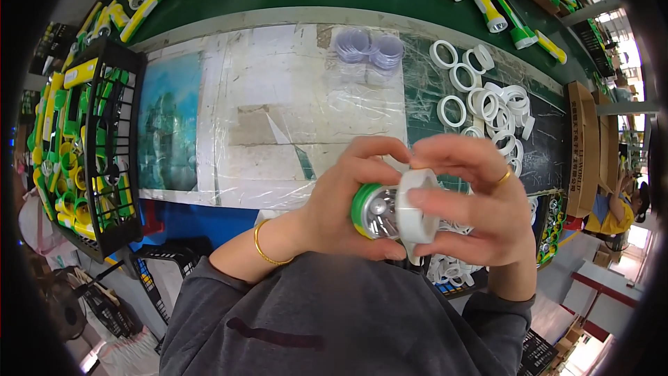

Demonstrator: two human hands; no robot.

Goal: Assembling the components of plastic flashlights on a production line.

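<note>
My left hand (344,198) grips a green flashlight head (372,210) with a shiny silver reflector inside. My right hand (476,198) holds a white plastic ring cap (416,214) against the open front of that head. Both hands are close to my chest, above the near edge of the worktable (278,97). A gold bangle sits on my left wrist and a gold ring on a right finger.
Loose white rings (487,101) lie piled at the right of the table, clear round lenses (369,47) at the back. A black crate (87,146) of green and yellow flashlight parts stands at left. Finished flashlights (487,0) lie on a green belt behind. Another person sits far right.
</note>
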